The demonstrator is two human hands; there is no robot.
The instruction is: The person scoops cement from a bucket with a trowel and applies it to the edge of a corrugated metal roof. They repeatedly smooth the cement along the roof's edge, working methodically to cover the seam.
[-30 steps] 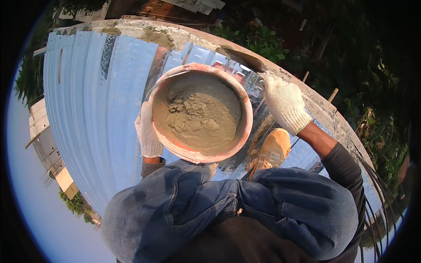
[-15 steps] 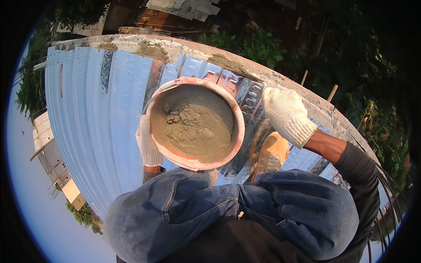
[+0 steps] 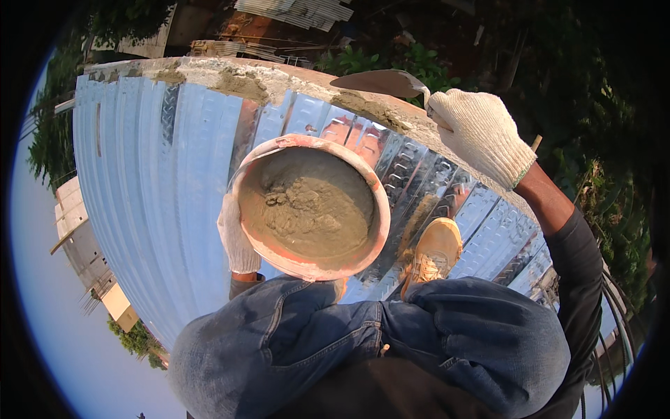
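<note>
A round pinkish bucket [image 3: 383, 227] of wet grey-brown mortar [image 3: 317, 202] sits in front of my knees, its mouth facing up. My left hand [image 3: 236, 237], in a white knitted glove, grips its left side; the fingertips are hidden behind the wall of the bucket. My gloved right hand [image 3: 481, 133] is closed round the handle of a trowel [image 3: 384, 82], raised beyond the bucket to the right. The trowel's blade points left, over the top of a rough masonry wall [image 3: 286, 78]. Patches of mortar [image 3: 370, 110] lie along that wall top beneath the blade.
Shiny corrugated metal sheets [image 3: 153, 181] run up to the wall under me. My tan shoe [image 3: 438, 244] rests on them, right of the bucket. Past the wall are green leaves [image 3: 419, 63] and a lower corrugated roof [image 3: 300, 10]. Dark cables [image 3: 614, 314] hang at the right.
My right hand has risen up and to the right, away from the wall top. The trowel blade now shows, lifted above the wall. My left hand still grips the bucket.
</note>
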